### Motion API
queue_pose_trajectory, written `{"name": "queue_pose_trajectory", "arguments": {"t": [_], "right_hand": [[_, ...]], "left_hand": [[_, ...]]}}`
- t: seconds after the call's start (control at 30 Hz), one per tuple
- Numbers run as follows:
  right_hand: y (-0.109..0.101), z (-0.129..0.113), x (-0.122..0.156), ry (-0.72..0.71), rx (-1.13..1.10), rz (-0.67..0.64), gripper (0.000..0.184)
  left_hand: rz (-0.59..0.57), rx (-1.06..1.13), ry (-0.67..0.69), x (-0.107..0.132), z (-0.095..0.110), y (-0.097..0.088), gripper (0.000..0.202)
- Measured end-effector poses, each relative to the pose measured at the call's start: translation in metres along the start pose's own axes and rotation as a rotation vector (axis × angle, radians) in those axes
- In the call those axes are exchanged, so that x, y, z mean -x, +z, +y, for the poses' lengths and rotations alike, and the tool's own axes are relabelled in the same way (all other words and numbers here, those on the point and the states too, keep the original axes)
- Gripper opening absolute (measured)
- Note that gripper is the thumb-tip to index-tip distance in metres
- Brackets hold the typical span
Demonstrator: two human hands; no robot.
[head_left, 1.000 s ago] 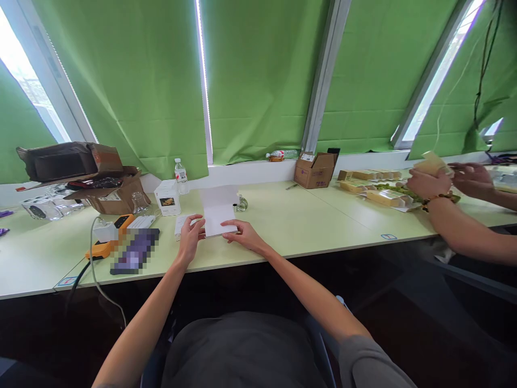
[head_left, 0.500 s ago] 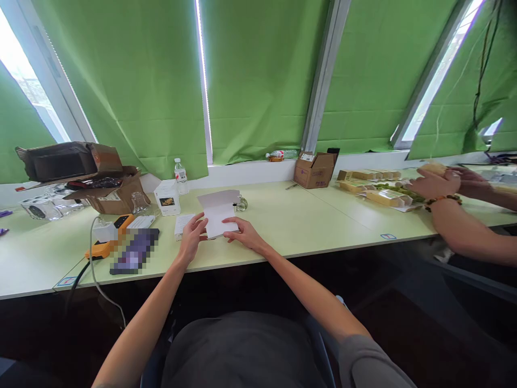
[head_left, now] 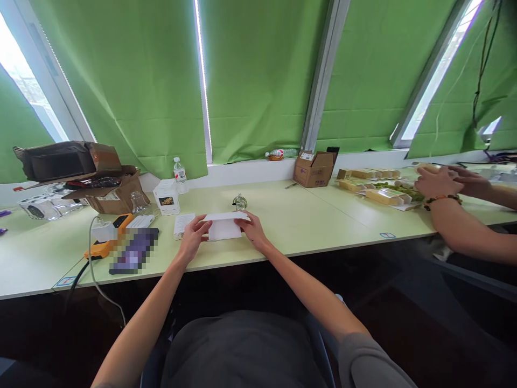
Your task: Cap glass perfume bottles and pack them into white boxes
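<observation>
Between my two hands is a white folded card, creased along its upper part into a narrow flap. I cannot tell whether it is a flattened box or a sheet. My left hand grips its left edge, thumb on the near face. At the right end of the flap, my right hand pinches the card between thumb and fingers. Just beyond the card stands a small clear glass object with a dark bit on its left side. A small white printed box lies beside my left hand.
A white box with a picture and a plastic bottle stand at the back. Left are a phone, a cable and brown cartons. A small carton stands back right. Far right, a co-worker's hands work above yellow boxes.
The card's upper part has folded down toward me into a narrow flap, uncovering the glass object. My right hand has moved from the card's lower face up to its right end.
</observation>
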State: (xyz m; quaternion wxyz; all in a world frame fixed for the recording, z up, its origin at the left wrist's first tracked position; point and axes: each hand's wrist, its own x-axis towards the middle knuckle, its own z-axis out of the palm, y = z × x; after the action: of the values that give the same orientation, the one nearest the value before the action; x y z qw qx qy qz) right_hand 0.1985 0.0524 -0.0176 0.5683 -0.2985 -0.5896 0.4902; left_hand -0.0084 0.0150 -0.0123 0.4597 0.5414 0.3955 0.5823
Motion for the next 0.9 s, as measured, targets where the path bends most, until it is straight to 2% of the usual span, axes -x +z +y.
{"name": "queue_pose_trajectory", "arguments": {"t": [0.17,0.33,0.47,0.63,0.77,0.9], "right_hand": [[-0.0005,-0.0042,0.0030,-0.006,-0.011,-0.013,0.033],[-0.0033,-0.0028,0.0017,0.029,-0.043,-0.034,0.038],[-0.0035,-0.0026,0.0028,0.044,-0.084,-0.048,0.038],[-0.0031,-0.0039,0.0051,0.016,-0.082,-0.065,0.040],[-0.0038,-0.0021,0.0038,0.057,-0.054,-0.028,0.034],[-0.0061,-0.0014,0.0053,-0.014,-0.032,-0.090,0.037]], "left_hand": [[-0.032,-0.014,-0.001,-0.0008,-0.0002,-0.0002,0.045],[-0.046,-0.006,0.002,-0.0007,-0.0004,-0.0011,0.043],[-0.045,0.015,0.015,0.0016,0.0018,0.0004,0.048],[-0.132,0.063,-0.001,0.0047,0.0070,0.0042,0.048],[-0.142,0.111,-0.044,0.0040,0.0087,0.0046,0.050],[-0.123,0.063,-0.063,0.0033,0.0077,0.0050,0.050]]}}
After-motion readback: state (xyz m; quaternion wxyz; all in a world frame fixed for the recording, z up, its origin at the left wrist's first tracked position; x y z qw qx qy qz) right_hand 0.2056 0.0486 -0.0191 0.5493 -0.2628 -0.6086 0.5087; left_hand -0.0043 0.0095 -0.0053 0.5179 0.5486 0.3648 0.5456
